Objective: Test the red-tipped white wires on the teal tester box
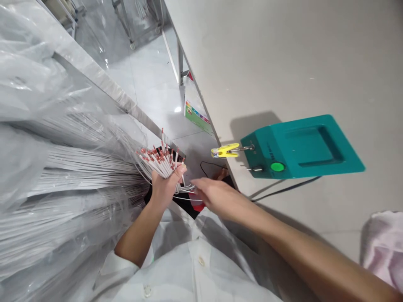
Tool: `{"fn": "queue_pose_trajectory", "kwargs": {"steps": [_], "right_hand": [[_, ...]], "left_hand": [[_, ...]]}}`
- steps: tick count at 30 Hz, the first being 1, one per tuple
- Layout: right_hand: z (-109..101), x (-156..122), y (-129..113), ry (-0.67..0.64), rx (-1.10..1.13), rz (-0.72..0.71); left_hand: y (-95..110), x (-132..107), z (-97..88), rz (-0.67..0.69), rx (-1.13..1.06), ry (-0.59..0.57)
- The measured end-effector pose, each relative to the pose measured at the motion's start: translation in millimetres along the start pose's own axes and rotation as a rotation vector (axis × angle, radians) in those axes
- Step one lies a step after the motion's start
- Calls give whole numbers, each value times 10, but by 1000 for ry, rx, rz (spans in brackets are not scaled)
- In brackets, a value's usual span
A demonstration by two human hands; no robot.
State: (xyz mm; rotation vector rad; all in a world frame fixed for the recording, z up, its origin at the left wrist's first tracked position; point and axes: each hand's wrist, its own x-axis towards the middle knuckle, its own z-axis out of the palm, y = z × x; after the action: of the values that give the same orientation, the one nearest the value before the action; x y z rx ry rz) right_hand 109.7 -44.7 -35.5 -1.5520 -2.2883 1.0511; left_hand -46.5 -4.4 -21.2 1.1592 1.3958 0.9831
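My left hand is closed round a bundle of white wires, whose reddish-brown ends fan out above the fist. Just right of it is my right hand, slightly blurred, with its fingers closed together on a few loose white wires that run across from the bundle. The fingertips are partly hidden. Beyond my right hand, on the table, a teal device has a green button and two metal terminals. A yellow clip is attached to one terminal.
Long white wires under clear plastic sheeting fill the left side, beside a metal rail. The pale table has its edge near my right hand. A green-and-white box stands on the floor; pinkish cloth lies at right.
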Motion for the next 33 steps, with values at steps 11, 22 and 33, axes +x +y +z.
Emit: {"fn": "queue_pose_trajectory", "kwargs": {"steps": [11, 22, 33], "right_hand": [[-119, 48, -114, 220, 447, -38], [-171, 97, -42, 431, 827, -12], [-341, -20, 108, 466, -336, -552]], "left_hand": [[52, -67, -49, -61, 92, -1], [-92, -102, -16, -35, -34, -315], [-25, -33, -87, -278, -104, -404]]}}
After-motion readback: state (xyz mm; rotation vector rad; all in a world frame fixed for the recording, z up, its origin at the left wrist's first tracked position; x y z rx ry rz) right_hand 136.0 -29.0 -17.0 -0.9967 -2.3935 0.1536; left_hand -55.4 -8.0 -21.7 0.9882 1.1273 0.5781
